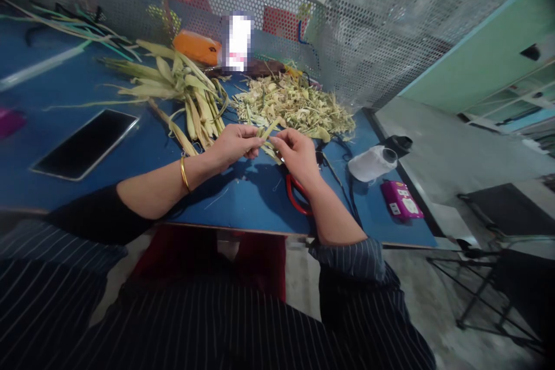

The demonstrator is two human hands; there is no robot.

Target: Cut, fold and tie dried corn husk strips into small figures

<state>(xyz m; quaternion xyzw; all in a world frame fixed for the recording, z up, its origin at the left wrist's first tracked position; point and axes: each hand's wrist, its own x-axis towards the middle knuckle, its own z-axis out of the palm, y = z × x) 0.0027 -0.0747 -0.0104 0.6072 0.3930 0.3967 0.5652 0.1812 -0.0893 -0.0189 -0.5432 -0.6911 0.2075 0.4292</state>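
My left hand (240, 143) pinches a small pale-green strip of dried husk (271, 126) between thumb and fingers. Close beside it, my right hand (298, 153) is closed at the strip's near end, its fingertips pressed together there. Beyond both hands spreads a heap of husk scraps (299, 101). A bundle of long dried corn husks (195, 101) lies to the left of the heap. Under my right wrist are red-handled scissors (295, 196), partly hidden by the arm.
A phone (87, 143) lies at left on the blue table (251, 202). To the right are a white thread cone (372, 163) and a purple tissue pack (401, 200). An orange packet (197, 47) sits against the perforated metal screen (368, 29). Green strips (87, 32) lie far left.
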